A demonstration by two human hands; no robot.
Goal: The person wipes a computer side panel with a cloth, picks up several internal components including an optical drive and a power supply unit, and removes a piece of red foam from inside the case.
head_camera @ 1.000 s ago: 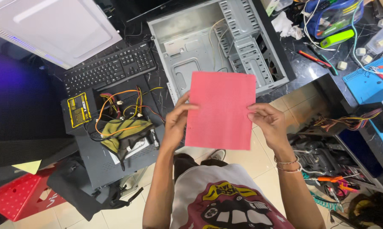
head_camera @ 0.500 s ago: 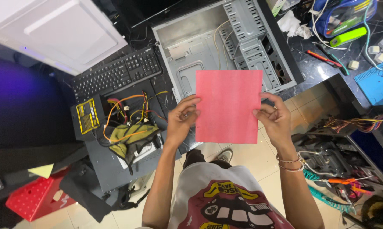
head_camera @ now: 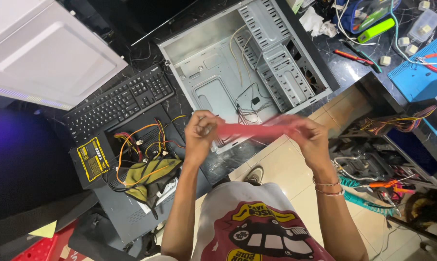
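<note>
Both hands hold a pink sheet, seen edge-on and blurred, above the near edge of the worktop. Left hand grasps its left end; right hand grasps its right end. An open computer case lies just behind.

1 pink sheet, 1 open PC case, 1 keyboard, 1 PSU, 2 hands.
</note>
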